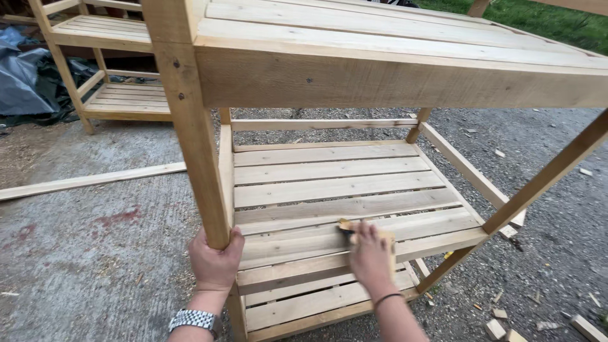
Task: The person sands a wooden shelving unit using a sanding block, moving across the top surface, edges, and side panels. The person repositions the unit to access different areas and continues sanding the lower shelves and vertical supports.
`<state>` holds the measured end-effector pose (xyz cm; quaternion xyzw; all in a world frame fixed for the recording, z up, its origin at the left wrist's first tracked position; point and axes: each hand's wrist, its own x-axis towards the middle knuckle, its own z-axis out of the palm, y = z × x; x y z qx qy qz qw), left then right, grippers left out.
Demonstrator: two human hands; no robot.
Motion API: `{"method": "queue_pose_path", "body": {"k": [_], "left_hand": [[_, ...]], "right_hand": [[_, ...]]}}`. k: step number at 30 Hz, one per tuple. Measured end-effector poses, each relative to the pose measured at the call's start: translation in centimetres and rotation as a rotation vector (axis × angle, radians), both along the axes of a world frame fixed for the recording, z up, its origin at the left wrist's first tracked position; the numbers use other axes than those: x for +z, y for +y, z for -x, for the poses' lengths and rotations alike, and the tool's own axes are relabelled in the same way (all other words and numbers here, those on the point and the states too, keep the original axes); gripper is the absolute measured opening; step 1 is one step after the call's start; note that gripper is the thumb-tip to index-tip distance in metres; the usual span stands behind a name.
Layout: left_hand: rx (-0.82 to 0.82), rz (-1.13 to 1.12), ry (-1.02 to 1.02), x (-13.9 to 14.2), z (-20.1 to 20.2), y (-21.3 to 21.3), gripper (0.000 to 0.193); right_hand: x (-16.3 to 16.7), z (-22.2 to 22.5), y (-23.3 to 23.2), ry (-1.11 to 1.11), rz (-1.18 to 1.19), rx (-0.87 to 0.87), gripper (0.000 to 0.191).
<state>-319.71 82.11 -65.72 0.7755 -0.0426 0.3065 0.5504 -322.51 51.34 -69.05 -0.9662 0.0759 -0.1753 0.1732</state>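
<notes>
Outdoors, a tall pale-wood slatted shelf unit is seen from above, standing on grey concrete ground. The left hand is wrapped tight around the near front post at about 7 o'clock in the view, low on the post; the grip is judged to steady the frame against pushing. A silver metal link watch is worn on that wrist.

The right hand is laid flat, fingers narrow and pressed down, over a small tan sanding pad at about 6 o'clock. The pad is pinned against a slat of the lower slatted shelf, near its front edge; only the pad's far corner and edge show past the fingers. A thin dark band circles the right wrist.

The flat plank top of the unit spans 12 to 2 o'clock and overhangs the work. A second wooden shelf unit of like build stands well apart at 10 o'clock, beside a crumpled grey tarpaulin. A long loose pale timber strip lies on the ground at 9 o'clock. Small wood offcuts are scattered at 4 o'clock, and green grass shows at 1 o'clock.
</notes>
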Motion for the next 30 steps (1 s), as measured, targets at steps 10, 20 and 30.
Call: {"method": "queue_pose_path", "body": {"k": [10, 20, 30], "left_hand": [[-0.021, 0.053, -0.01, -1.4, -0.1, 0.0, 0.017], [0.002, 0.011, 0.027, -0.4, 0.1, 0.4, 0.018], [-0.049, -0.005, 0.04, 0.9, 0.4, 0.3, 0.017]], "right_hand": [[-1.6, 2.4, 13.4, 0.073, 0.066, 0.597, 0.068], [-0.3, 1.2, -1.2, -0.144, 0.187, -0.105, 0.062], [-1.8, 2.3, 9.5, 0.13, 0.157, 0.479, 0.072]]}}
